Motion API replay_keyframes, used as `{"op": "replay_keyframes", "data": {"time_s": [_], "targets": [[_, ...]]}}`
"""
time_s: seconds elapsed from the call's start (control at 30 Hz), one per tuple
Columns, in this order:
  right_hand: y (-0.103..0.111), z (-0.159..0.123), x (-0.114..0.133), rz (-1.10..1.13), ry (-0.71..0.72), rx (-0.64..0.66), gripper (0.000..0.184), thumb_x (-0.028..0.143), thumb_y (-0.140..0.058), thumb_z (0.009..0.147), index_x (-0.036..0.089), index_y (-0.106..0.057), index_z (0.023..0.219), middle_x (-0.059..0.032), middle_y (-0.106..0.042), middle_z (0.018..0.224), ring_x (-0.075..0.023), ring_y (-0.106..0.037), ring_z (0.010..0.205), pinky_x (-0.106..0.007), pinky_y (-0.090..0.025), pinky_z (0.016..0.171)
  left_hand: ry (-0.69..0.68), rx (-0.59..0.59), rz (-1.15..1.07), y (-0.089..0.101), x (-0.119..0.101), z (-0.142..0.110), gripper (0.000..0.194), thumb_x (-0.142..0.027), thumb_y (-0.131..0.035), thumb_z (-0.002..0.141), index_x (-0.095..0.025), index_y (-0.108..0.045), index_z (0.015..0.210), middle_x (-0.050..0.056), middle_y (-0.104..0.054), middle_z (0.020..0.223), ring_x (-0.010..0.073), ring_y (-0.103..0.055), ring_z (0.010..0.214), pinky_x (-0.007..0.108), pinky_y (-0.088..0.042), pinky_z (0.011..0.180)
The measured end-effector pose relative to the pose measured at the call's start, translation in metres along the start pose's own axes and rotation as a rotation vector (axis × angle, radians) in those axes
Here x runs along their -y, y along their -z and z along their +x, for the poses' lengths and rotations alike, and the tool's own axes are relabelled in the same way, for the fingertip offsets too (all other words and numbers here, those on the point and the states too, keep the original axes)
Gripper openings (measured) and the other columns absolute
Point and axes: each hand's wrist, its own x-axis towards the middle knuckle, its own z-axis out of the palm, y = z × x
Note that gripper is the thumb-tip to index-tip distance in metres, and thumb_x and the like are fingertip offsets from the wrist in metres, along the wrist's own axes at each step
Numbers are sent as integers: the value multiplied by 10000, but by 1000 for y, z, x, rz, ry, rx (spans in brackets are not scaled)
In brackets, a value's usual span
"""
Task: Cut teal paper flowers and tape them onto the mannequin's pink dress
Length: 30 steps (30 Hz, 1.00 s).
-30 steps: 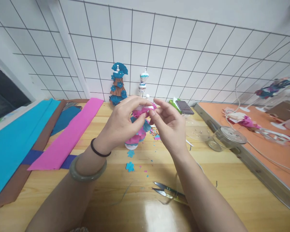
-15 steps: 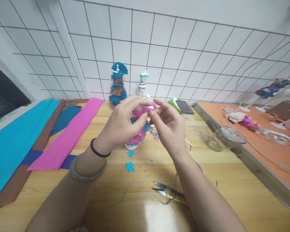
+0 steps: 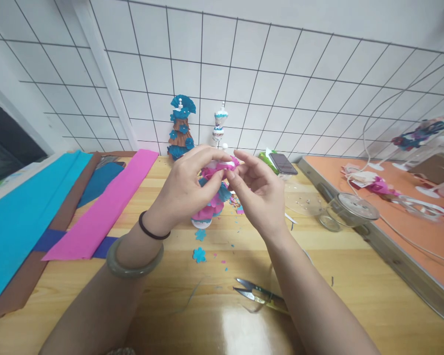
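Note:
A small white dress form (image 3: 225,146) wearing a ruffled pink and blue crepe-paper dress (image 3: 209,212) stands in the middle of the table. My left hand (image 3: 183,185) bends round its upper part from the left, thumb and fingers closed on the pink paper near the top. From the right, my right hand (image 3: 261,197) pinches the same pink paper, its thumb tip close to my left thumb and its forefinger raised. The fingers partly hide the spot where they meet. In front of the base lie two blue paper flowers (image 3: 199,255).
Open thread snips (image 3: 259,294) lie near my right forearm. Pink (image 3: 103,207) and blue (image 3: 33,212) crepe-paper strips cover the left side. Behind stand a finished paper dress (image 3: 181,130) and a white form (image 3: 220,121). A phone (image 3: 283,163) and a clear spool (image 3: 351,209) are to the right.
Almost nothing differs. My thumbs shift very slightly at the pink paper, and the top of the dress form tilts a touch to the left.

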Motion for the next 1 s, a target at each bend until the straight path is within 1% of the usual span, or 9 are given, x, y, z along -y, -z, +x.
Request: {"op": "replay_keyframes", "data": {"time_s": [0.13,0.27,0.47,0.73,1.0], "targets": [[1,1,0,50,-59,-3,279,339,-657,806,251,-620,1068,9,-583,737,-132,-563,629,-315,-513,620,18,16,-5,0,-1,0,210,-107,-523,811,-204,-595,982,22,-642,995,152,-603,947,296,-487,853],[0,1,-2,24,-41,-16,294,338,-658,805,244,-617,1081,12,-580,741,-130,-562,650,-309,-509,633,26,21,4,-1,-2,0,200,-118,-519,812,-203,-596,976,29,-645,996,161,-603,952,309,-488,864],[0,0,-2,4,-33,-23,289,324,-657,807,249,-616,1084,12,-570,731,-136,-559,658,-312,-503,628,12,20,-17,-1,-3,0,207,-96,-512,810,-199,-596,969,26,-639,984,149,-599,937,290,-482,853],[0,0,-5,-5,-24,-29,288,322,-652,810,259,-614,1089,12,-577,744,-139,-563,670,-319,-506,645,-2,53,-20,1,-5,1,235,-96,-523,795,-193,-594,996,36,-637,1009,160,-594,964,299,-481,865],[-1,1,-2,39,-49,-20,290,328,-662,801,251,-616,1076,16,-564,724,-131,-558,639,-312,-504,622,22,24,-6,-1,-3,0,191,-131,-519,820,-206,-602,975,31,-644,989,161,-600,951,310,-489,859]]}}
